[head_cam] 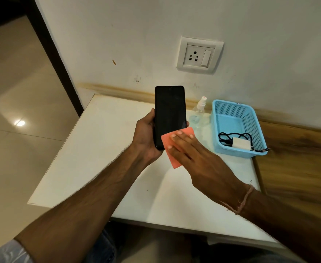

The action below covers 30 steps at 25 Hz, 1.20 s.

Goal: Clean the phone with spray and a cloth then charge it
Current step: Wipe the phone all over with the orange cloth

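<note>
My left hand (146, 135) grips a black phone (169, 111) upright above the white table, its dark screen facing me. With straight fingers my right hand (191, 154) presses a pink-orange cloth (172, 147) flat against the phone's lower right corner. A small clear spray bottle (199, 111) with a white nozzle stands on the table behind the phone. A white charger plug with a black cable (240, 143) lies in the blue basket to the right.
A blue perforated plastic basket (229, 112) sits at the table's back right. A white wall socket with a switch (199, 55) is above the white table (99, 149). A wooden surface (298, 164) adjoins on the right; tiled floor on the left.
</note>
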Tool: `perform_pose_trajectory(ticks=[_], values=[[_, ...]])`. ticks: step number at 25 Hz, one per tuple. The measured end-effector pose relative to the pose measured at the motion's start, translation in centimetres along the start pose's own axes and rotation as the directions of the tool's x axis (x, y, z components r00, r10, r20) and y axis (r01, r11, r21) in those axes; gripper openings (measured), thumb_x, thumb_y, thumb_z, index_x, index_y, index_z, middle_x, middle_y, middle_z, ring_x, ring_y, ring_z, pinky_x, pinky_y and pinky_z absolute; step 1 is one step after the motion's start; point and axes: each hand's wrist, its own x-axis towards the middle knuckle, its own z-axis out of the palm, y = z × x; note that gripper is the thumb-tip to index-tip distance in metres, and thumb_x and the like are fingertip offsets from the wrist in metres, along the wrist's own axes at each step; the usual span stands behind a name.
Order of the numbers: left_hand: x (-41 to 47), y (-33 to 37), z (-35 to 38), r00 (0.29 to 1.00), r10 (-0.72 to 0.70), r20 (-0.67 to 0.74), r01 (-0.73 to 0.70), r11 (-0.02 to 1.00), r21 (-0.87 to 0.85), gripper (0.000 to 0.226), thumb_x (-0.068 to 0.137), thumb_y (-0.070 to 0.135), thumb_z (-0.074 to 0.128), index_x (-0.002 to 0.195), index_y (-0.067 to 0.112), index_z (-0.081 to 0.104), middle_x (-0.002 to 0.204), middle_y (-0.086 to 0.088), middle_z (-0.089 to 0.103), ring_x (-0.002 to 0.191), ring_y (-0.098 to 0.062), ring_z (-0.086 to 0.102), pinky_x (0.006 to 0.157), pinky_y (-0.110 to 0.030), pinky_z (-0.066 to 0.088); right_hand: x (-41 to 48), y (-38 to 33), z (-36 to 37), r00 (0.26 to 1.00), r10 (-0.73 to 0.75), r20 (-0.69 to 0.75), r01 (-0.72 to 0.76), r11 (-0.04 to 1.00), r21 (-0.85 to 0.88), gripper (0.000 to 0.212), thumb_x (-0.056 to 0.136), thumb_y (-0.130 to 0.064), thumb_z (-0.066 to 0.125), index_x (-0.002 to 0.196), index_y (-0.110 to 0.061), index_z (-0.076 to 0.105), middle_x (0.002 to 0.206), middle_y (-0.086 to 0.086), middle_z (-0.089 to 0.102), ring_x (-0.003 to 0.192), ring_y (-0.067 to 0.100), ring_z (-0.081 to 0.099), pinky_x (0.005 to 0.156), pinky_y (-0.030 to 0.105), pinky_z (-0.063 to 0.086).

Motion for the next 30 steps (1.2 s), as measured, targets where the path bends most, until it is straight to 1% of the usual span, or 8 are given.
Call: perform_pose_trajectory(ticks=[3,6,11,14,18,24,27,30], values=[[0.0,0.4,-0.1,1.000,0.025,0.011,-0.025,0.999,0.028,0.057,0.104,0.046,0.036,0.139,0.004,0.054,0.139,-0.022,0.057,0.125,-0.038,0.057,0.111,-0.049,0.041,0.5,1.3,-1.6,0.998,-0.071,0.000,0.071,0.997,-0.009,0.065,0.070,0.011,0.040,0.134,0.003,0.051,0.139,0.022,0.050,0.129,0.038,0.047,0.102,0.042,0.038],[-0.2,0.3,0.3,0.997,0.083,0.005,-0.083,0.993,0.082,0.050,0.103,0.040,0.040,0.130,0.005,0.063,0.127,-0.017,0.066,0.110,-0.033,0.066,0.102,-0.046,0.051,3.4,4.2,-3.3,0.998,0.056,0.038,-0.058,0.997,0.054,0.080,0.066,0.018,0.036,0.142,-0.004,0.043,0.148,0.015,0.042,0.137,0.032,0.040,0.091,0.036,0.049],[-0.5,-0.3,1.0,0.993,0.111,0.026,-0.113,0.988,0.101,0.051,0.105,0.038,0.035,0.137,0.005,0.056,0.134,-0.025,0.060,0.105,-0.044,0.061,0.086,-0.048,0.057,8.7,7.5,-3.9,0.944,0.272,0.188,-0.294,0.951,0.098,0.078,0.086,0.013,0.040,0.153,-0.018,0.016,0.161,0.003,0.011,0.149,0.020,0.009,0.117,0.042,0.024],[-0.4,-0.4,0.7,0.994,0.105,-0.028,-0.101,0.988,0.118,0.051,0.105,0.041,0.035,0.133,0.008,0.060,0.123,-0.020,0.068,0.097,-0.038,0.069,0.090,-0.047,0.055,7.2,5.9,-3.2,0.948,0.266,0.173,-0.295,0.939,0.176,0.076,0.084,0.014,0.039,0.152,-0.016,0.021,0.160,0.004,0.017,0.148,0.019,0.012,0.118,0.038,0.022],[-0.4,-0.4,0.7,0.996,0.077,-0.045,-0.069,0.983,0.168,0.056,0.104,0.048,0.035,0.130,0.008,0.063,0.121,-0.017,0.069,0.103,-0.032,0.069,0.094,-0.044,0.054,1.3,1.0,-2.5,0.991,0.131,-0.021,-0.127,0.982,0.142,0.074,0.069,0.016,0.032,0.138,-0.002,0.048,0.146,0.016,0.044,0.136,0.034,0.040,0.100,0.045,0.048],[-0.8,-1.4,1.3,0.989,-0.001,0.146,-0.009,0.998,0.069,0.070,0.102,0.055,0.028,0.142,0.002,0.049,0.137,-0.026,0.055,0.117,-0.038,0.051,0.114,-0.050,0.033,-2.2,-1.1,-1.5,0.994,0.102,-0.046,-0.096,0.989,0.113,0.064,0.066,0.019,0.066,0.128,0.003,0.057,0.133,0.021,0.055,0.124,0.041,0.051,0.087,0.055,0.053],[-0.8,-1.6,1.5,0.986,0.001,0.164,-0.016,0.996,0.090,0.070,0.101,0.058,0.027,0.143,0.006,0.049,0.143,-0.025,0.052,0.122,-0.037,0.052,0.116,-0.052,0.033,-0.9,-0.3,-1.9,0.981,0.148,-0.125,-0.136,0.986,0.101,0.038,0.092,0.004,0.042,0.127,0.004,0.058,0.132,0.021,0.056,0.124,0.039,0.052,0.093,0.053,0.051],[-0.7,-1.9,1.5,0.990,0.048,0.130,-0.068,0.986,0.151,0.064,0.101,0.056,0.034,0.140,0.009,0.054,0.142,-0.022,0.054,0.121,-0.038,0.056,0.112,-0.054,0.039,0.6,0.7,-2.4,0.950,0.249,-0.187,-0.230,0.966,0.115,0.044,0.092,-0.001,0.032,0.129,0.005,0.055,0.135,0.022,0.053,0.129,0.038,0.047,0.102,0.051,0.045]])
